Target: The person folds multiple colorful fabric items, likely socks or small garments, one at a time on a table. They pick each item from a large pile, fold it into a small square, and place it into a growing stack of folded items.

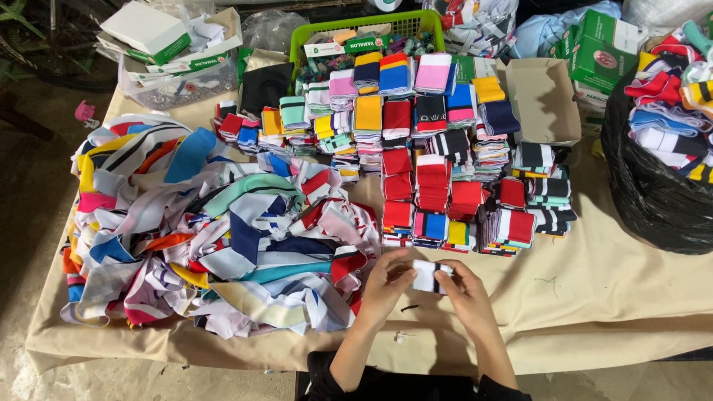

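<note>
Both my hands meet near the table's front edge over a small folded white fabric piece with a black stripe (428, 275). My left hand (386, 284) pinches its left side and my right hand (462, 286) grips its right side. Just beyond them stand rows of folded fabric stacks (431, 186) in red, white, blue and yellow. To the left lies a big loose heap of striped fabric strips (215, 230).
A beige cloth (594, 297) covers the table. A green basket (416, 22) and an open cardboard box (542, 96) sit at the back, white boxes in a clear tub (178, 52) at back left, a black bag of fabric (661, 148) at right.
</note>
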